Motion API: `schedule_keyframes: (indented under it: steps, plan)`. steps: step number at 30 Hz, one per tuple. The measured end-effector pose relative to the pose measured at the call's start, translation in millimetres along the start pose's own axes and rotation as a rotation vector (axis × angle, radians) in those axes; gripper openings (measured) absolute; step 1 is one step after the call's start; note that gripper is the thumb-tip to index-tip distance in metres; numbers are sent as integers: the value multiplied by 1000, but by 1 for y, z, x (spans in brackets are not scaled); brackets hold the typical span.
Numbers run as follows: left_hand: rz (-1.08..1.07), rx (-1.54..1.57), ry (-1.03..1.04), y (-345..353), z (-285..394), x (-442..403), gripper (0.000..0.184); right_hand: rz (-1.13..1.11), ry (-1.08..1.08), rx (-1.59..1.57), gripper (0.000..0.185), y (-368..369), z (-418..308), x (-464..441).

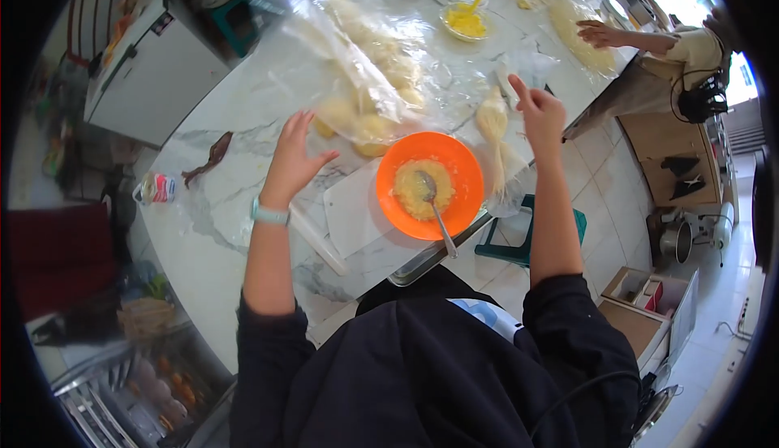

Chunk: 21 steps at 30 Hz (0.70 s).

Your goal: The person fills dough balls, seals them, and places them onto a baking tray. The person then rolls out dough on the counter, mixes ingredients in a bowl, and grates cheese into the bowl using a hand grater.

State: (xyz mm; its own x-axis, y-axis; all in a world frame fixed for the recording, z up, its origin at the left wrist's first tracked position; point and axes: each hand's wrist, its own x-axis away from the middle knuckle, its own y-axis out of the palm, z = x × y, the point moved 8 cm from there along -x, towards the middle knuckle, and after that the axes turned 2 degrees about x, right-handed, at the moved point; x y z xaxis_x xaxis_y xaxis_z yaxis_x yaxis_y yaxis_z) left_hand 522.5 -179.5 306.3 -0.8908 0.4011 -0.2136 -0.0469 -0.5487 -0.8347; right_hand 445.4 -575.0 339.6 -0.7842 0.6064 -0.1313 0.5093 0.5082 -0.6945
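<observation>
My left hand (290, 161), a pale band (270, 213) on its wrist, hovers over the marble table (207, 229) with fingers and thumb spread, holding nothing. To its right sits an orange bowl (466, 160) with a pale yellow mash (410, 192) and a metal spoon (442, 229) inside. Above the table's right edge, my right hand (542, 119) has one digit stretched out and the others bent; I see nothing in it. A clear bag with pale filling (492, 119) lies beside that hand. Yellowish dough balls (373, 127) rest under plastic sheeting (357, 50) beyond the bowl.
A white rolling pin (318, 239) and a white board (355, 208) lie left of the bowl. Farther back stands a dish of yellow stuff (465, 23) with a yellow-handled tool. Another person's hand (599, 34) reaches over the far right. A green stool (511, 245) stands below.
</observation>
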Motion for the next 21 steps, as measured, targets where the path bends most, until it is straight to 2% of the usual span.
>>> schedule_keyframes:
  steps: [2, 3, 4, 5, 6, 7, 9, 10, 11, 12, 14, 16, 18, 20, 21]
  plan:
    - [57, 113, -54, -15, 19, 22, 55, 156, -478, 255, 26, 32, 0, -4]
    - [60, 112, -50, -18, 27, 32, 55, -14, -435, 259, 14, 47, -4, -1]
    - [123, 136, -67, -23, 33, 42, 46, -15, -437, 256, 14, 56, -5, -4]
    - [186, 159, -88, -27, 36, 48, 38, 8, -624, 261, 13, 67, -17, 0]
    - [185, 153, -100, -25, 36, 50, 38, 24, -812, 261, 26, 74, -30, 11]
    - [240, 142, -75, -29, 38, 57, 34, -103, -818, 332, 47, 80, -35, 11]
    - [323, 88, -107, -42, 30, 77, 31, -249, -597, -113, 41, 93, -22, -14]
    - [384, 94, -174, -49, 20, 89, 27, -245, -414, -128, 29, 87, -23, -21]
    - [447, 103, -239, -53, 11, 102, 23, -56, -629, -61, 14, 65, -48, -10]
    - [468, 78, -282, -54, 5, 117, 23, -87, -522, -89, 11, 57, -56, -5]
    - [494, 26, -722, -45, -31, 156, 34, -38, -474, -205, 19, 34, -88, 26]
    - [337, 76, -754, -16, -35, 163, 51, -79, -375, -110, 18, 27, -113, 60]
    - [161, 84, -835, 5, -31, 161, 63, -200, -676, -387, 18, 39, -142, 107]
    - [207, 90, -786, 9, -37, 160, 64, -175, -985, -276, 7, 48, -189, 177]
    - [238, 99, -731, 7, -41, 161, 65, -341, -910, -361, 12, 69, -196, 202]
